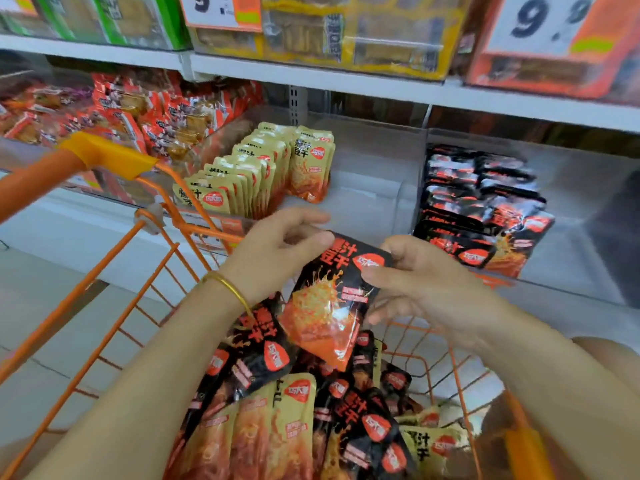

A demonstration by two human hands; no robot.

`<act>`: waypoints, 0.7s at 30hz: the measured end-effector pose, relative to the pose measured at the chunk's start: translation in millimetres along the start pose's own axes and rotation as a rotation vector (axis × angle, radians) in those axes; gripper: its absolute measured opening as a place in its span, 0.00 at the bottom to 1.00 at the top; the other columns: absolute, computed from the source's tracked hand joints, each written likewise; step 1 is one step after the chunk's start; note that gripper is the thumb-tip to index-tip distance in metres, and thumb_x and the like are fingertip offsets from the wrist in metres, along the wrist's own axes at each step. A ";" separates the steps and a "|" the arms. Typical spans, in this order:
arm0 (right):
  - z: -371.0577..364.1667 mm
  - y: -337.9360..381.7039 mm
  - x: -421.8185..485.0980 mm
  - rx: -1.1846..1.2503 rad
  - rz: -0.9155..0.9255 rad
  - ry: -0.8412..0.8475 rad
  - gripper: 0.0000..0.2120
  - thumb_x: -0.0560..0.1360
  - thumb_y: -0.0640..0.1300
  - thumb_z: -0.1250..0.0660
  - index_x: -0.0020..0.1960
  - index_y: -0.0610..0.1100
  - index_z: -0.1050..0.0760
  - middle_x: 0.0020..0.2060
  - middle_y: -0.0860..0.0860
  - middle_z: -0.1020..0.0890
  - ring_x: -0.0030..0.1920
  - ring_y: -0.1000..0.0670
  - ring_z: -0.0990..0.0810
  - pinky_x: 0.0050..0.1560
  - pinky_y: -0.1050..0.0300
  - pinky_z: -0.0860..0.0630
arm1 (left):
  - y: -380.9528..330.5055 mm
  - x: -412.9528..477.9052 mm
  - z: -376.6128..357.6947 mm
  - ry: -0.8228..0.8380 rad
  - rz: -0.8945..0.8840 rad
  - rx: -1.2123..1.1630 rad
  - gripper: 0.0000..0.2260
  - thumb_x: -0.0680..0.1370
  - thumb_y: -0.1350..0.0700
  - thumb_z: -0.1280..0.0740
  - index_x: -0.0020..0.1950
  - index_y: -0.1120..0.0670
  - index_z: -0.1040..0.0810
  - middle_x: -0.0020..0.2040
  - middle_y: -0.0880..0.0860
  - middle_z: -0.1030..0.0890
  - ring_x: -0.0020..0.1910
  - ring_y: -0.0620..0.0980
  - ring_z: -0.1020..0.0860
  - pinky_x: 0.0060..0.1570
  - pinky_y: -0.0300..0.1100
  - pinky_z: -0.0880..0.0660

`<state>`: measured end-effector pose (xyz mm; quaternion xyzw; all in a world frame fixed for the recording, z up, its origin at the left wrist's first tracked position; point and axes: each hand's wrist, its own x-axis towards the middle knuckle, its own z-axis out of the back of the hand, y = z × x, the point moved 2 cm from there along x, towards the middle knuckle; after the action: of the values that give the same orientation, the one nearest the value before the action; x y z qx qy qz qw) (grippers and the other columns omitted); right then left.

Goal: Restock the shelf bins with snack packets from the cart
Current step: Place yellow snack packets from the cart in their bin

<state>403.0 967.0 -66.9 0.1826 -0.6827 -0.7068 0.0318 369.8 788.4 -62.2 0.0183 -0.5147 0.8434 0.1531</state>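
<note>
Both hands held one black snack packet [332, 306] just above the orange wire cart [71, 298], in front of the shelf bins. The left hand [277, 251], a gold bangle [228, 287] on its wrist, pinched the packet's top left corner between thumb and fingers. The right hand [419, 285] gripped the right edge, with its thumb on the printed front and its fingers curled behind. Under the packet the cart was heaped with loose black and tan packets [298, 417]. Straight ahead was the middle bin [367, 195], where tan packets [256, 174] stood in rows on its left side. The right bin [571, 237] held stacked black packets [481, 209] of the same print, and a left bin was piled with red packets [138, 112]. The cart's yellow-capped handle [104, 155] and wire frame stood between the person and the left end of the shelf. A white upper shelf [311, 76] overhung the bins, with boxed goods and price cards [221, 10] above it.
</note>
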 end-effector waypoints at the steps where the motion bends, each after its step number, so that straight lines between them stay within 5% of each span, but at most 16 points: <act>1: 9.7 1.3 -7.0 0.029 0.014 -0.046 0.05 0.75 0.36 0.35 0.43 0.39 0.30 0.40 0.41 0.19 0.35 0.45 0.18 0.31 0.57 0.21 | -4.2 -0.7 -8.6 0.047 0.027 -0.044 0.12 0.76 0.59 0.33 0.59 0.52 0.25 0.43 0.51 0.21 0.43 0.43 0.24 0.44 0.33 0.27; 3: 28.0 2.5 -21.7 0.075 0.038 -0.103 0.05 0.74 0.39 0.33 0.44 0.41 0.30 0.41 0.41 0.18 0.35 0.46 0.17 0.30 0.57 0.21 | -15.5 2.2 -25.8 0.090 0.052 -0.113 0.13 0.75 0.62 0.33 0.59 0.54 0.26 0.38 0.55 0.22 0.40 0.48 0.24 0.42 0.37 0.28; 5: 42.4 1.5 -34.4 0.057 0.052 -0.127 0.10 0.70 0.42 0.31 0.50 0.41 0.27 0.42 0.43 0.18 0.36 0.48 0.18 0.30 0.58 0.22 | -27.8 10.8 -41.1 0.067 0.043 -0.195 0.11 0.75 0.64 0.33 0.56 0.55 0.26 0.32 0.49 0.21 0.33 0.42 0.25 0.34 0.31 0.30; 9: 72.4 11.4 -57.7 -0.099 0.157 -0.255 0.07 0.72 0.35 0.31 0.47 0.44 0.23 0.32 0.52 0.18 0.30 0.54 0.22 0.24 0.64 0.30 | -61.8 29.0 -76.5 0.021 -0.064 -0.212 0.10 0.75 0.65 0.33 0.47 0.50 0.27 0.26 0.44 0.22 0.26 0.37 0.27 0.30 0.30 0.32; 12: 122.5 29.4 -70.0 -0.047 0.284 -0.535 0.07 0.73 0.34 0.33 0.41 0.44 0.25 0.28 0.53 0.20 0.25 0.55 0.26 0.22 0.66 0.35 | -78.0 33.3 -100.1 -0.006 -0.194 -0.059 0.10 0.75 0.63 0.33 0.55 0.54 0.27 0.42 0.46 0.22 0.40 0.34 0.25 0.41 0.31 0.28; 16: 192.6 26.6 -68.8 -0.299 0.348 -0.791 0.12 0.71 0.32 0.31 0.39 0.48 0.26 0.34 0.51 0.19 0.30 0.59 0.25 0.27 0.66 0.32 | -66.8 33.7 -125.0 0.013 -0.365 0.442 0.22 0.72 0.52 0.36 0.64 0.58 0.26 0.65 0.57 0.28 0.67 0.56 0.32 0.69 0.45 0.40; 18: 215.2 9.4 -51.4 -0.452 0.277 -0.796 0.12 0.69 0.33 0.29 0.39 0.48 0.25 0.39 0.43 0.18 0.36 0.51 0.22 0.36 0.56 0.23 | -56.2 31.5 -136.1 0.042 -0.373 0.540 0.24 0.71 0.52 0.36 0.66 0.59 0.27 0.69 0.62 0.32 0.70 0.63 0.36 0.70 0.53 0.41; 21: 228.7 -10.2 -20.3 -0.748 0.082 -0.754 0.09 0.65 0.40 0.24 0.43 0.43 0.22 0.41 0.39 0.17 0.42 0.39 0.18 0.46 0.41 0.21 | -47.9 28.1 -143.7 0.059 -0.385 0.653 0.23 0.75 0.54 0.32 0.69 0.55 0.30 0.73 0.60 0.38 0.74 0.61 0.43 0.72 0.52 0.47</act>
<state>355.0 1191.6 -72.3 -0.1345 -0.3546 -0.9168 -0.1252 374.5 941.0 -83.1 0.1381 -0.2015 0.9189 0.3097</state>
